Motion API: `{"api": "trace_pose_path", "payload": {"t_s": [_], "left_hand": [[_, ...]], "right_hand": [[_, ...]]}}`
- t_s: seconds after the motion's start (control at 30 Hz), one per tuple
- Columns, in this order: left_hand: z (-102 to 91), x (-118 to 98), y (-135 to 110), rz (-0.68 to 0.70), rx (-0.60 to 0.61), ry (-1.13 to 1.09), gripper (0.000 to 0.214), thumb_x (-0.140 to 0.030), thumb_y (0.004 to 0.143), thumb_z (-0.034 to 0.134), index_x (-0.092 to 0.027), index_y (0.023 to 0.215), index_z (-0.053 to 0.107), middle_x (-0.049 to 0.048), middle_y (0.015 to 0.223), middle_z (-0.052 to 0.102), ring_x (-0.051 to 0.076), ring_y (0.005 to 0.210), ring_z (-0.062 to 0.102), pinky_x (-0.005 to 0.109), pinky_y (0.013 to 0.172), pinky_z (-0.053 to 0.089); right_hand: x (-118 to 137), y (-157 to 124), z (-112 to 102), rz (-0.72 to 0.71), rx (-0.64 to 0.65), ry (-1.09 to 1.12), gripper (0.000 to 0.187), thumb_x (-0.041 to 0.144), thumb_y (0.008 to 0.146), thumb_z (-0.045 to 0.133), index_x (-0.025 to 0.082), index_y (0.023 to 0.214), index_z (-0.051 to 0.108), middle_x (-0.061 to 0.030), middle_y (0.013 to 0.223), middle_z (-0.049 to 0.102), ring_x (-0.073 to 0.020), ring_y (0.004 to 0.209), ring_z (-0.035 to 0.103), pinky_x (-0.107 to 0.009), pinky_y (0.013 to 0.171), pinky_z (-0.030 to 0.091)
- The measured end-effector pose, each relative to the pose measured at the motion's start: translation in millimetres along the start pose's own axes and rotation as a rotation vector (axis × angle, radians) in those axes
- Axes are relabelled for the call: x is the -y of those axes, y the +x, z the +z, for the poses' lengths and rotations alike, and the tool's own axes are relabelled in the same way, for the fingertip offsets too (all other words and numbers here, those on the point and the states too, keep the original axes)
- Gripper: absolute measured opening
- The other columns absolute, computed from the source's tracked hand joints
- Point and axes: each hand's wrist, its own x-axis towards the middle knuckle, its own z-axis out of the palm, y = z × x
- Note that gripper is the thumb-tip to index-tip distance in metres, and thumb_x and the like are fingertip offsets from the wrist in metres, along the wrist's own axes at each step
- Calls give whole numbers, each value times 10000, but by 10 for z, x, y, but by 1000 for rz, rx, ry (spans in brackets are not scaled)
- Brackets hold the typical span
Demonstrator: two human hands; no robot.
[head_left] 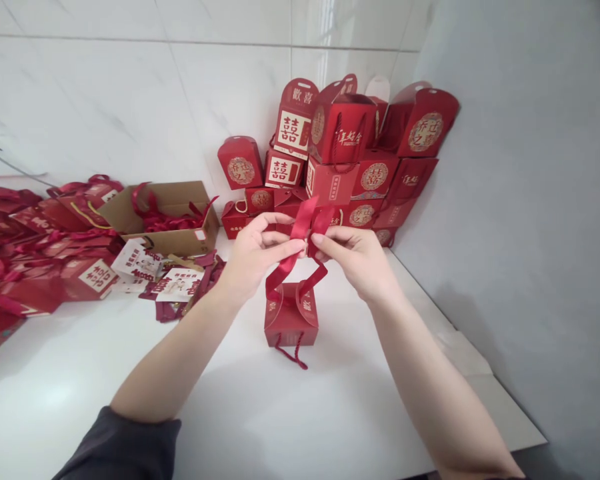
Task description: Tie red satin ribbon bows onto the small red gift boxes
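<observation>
A small red gift box (291, 327) stands upright on the white table in front of me, a twisted red cord handle hanging down its near side. From its top rises a red ribbon (280, 272), both ends of which are held up above the box. My left hand (260, 250) pinches one strand between thumb and fingers. On the other strand, my right hand (353, 257) has its thumb and fingers pressed together. The hands are close to each other, and the ribbon between them is partly hidden by the fingers.
Stacked red gift boxes (375, 177) fill the back right corner against the wall. At the left are a cardboard box (167, 240) with red ribbons inside, printed cards (180, 285) and many ribboned red boxes (87, 277). A grey wall (530, 200) borders the table (220, 400) on the right.
</observation>
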Motion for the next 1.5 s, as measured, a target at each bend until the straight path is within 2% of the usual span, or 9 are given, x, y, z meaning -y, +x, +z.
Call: {"api": "trace_pose_path", "payload": {"t_s": [0.13,0.3,0.47,0.63,0.8,1.0,1.17,1.27,1.5], "left_hand": [[36,75,21,-119,50,48,483,-304,677,801,-197,1114,623,17,687,720,161,672,693,245,633,549],[63,126,26,-207,16,65,379,-403,681,782,-160,966,725,70,791,742,160,624,688,234,545,538],[72,134,19,-194,40,46,374,-412,643,804,-155,909,748,82,799,749,169,663,701,253,617,568],[85,119,6,-161,40,52,411,-397,657,799,-164,992,746,91,804,752,189,686,709,293,660,579],[85,137,11,-137,-19,65,332,-359,649,808,-182,926,760,65,787,752,175,653,701,277,625,568],[77,162,21,-149,-28,24,303,-351,658,804,-174,897,747,56,765,744,154,613,688,226,530,535],[91,161,21,-149,-31,16,291,-353,651,808,-182,876,738,42,758,738,137,592,673,215,520,525],[110,143,8,-132,-50,47,275,-356,653,805,-178,852,741,46,784,743,138,624,674,229,570,538],[130,156,-11,-147,13,39,284,-394,671,784,-168,834,731,51,791,721,139,637,660,253,587,556]], "right_hand": [[-48,-3,-24,50,48,-1,236,355,816,646,154,697,679,-18,647,645,-134,651,575,-266,654,451],[-37,2,-85,47,65,-71,261,348,824,625,155,651,648,-1,608,607,-120,613,535,-259,627,417],[9,-2,-136,67,141,-147,255,317,827,594,161,630,633,-4,614,606,-133,633,542,-264,638,410],[36,-13,-166,75,208,-251,200,247,814,552,166,660,650,2,648,615,-140,656,542,-264,647,398],[54,-19,-163,15,223,-304,212,225,819,526,171,639,625,20,647,576,-121,626,494,-259,613,368],[89,-28,-189,-18,252,-342,230,265,823,555,179,638,662,9,656,624,-156,661,561,-274,618,415],[113,-30,-227,-26,294,-299,161,294,839,587,198,749,679,-4,774,671,-184,800,611,-289,728,465],[111,-36,-236,-29,248,-234,174,350,845,609,189,832,673,-15,833,668,-168,789,602,-281,730,462],[61,-24,-202,-78,29,-295,268,415,813,643,162,728,677,-12,697,630,-142,659,541,-265,621,416]]}}
